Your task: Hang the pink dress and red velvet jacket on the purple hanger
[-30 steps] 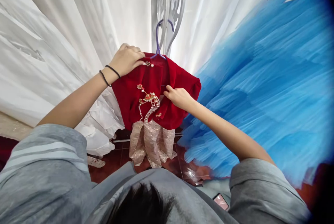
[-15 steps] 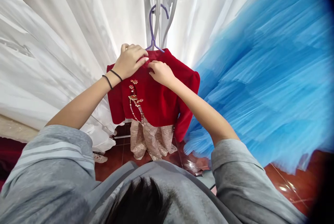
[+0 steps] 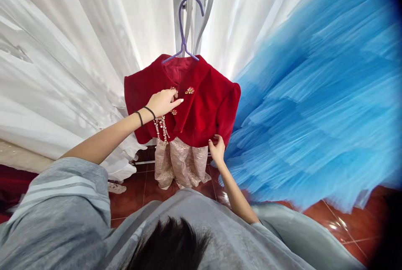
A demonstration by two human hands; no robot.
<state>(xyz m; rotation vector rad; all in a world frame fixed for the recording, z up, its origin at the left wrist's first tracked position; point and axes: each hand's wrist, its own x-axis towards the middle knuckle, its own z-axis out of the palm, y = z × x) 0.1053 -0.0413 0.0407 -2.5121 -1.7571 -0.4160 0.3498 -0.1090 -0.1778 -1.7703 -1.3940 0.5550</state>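
Observation:
A short red velvet jacket [image 3: 204, 110] hangs in front of me on a purple hanger [image 3: 183, 45]. Its collar is spread and the front edges are parted at the top, showing the red lining. Beaded flower fastenings [image 3: 189, 90] and a pearl tassel [image 3: 162, 127] decorate the front. My left hand [image 3: 161, 102], with two black bands at the wrist, is closed on the front edge beside a fastening, thumb stretched out. Down at the lower hem near the sleeve, my right hand [image 3: 217, 149] has its fingers curled on the jacket's edge.
Below the jacket hangs a pale, shiny pleated skirt [image 3: 180, 163]. White gowns [image 3: 78, 52] spread at the left, and a blue tulle dress [image 3: 314, 106] fills the right. A white metal rack [image 3: 189, 14] holds the hanger above the red tiled floor [image 3: 135, 188].
Both hands have left the collar. My left hand has come down to the front fastenings, and my right hand has dropped to the lower hem. The jacket's upper front has come apart.

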